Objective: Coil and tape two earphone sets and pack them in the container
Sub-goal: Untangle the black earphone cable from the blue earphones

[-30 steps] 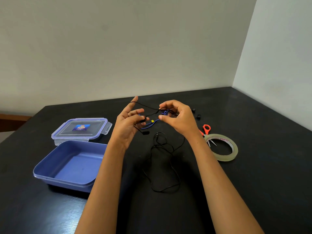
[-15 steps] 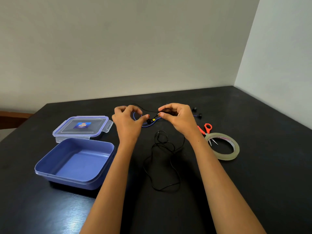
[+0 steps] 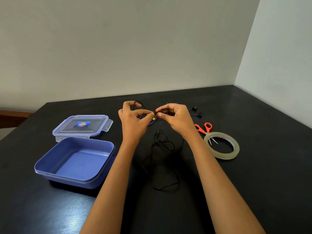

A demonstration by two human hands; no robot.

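Item 1, thin black earphone cable point(image 3: 163, 142): we log it partly lifted and partly on the surface. One end, with a small dark piece on it, is raised above the far middle of the table. The rest trails down into a loose, uncoiled tangle of loops between the two forearms.

Item 2, left hand point(image 3: 133, 122): thumb and forefinger are closed in a pinch on the raised black cable. A short arc of it rises over the curled upper fingers.

Item 3, right hand point(image 3: 177, 119): it pinches the same cable just beside the left fingertips, with the other fingers curled.

Item 4, blue-corded earphone set point(image 3: 200, 115): it lies on the table under and beyond the hands. We see a yellow bit on its cord and two dark buds to the right.

Item 5, open blue plastic rectangular container point(image 3: 50, 168): it sits left of the left forearm. Its clear lid with purple clips and a label point(image 3: 82, 125) lies flat just behind it.

Item 6, orange-handled scissors point(image 3: 205, 128): they lie right of the right wrist, blade tips inside the roll of clear adhesive tape point(image 3: 222, 155).

Item 7, black matte table point(image 3: 253, 183): it is set into a corner of plain pale walls point(image 3: 135, 48).
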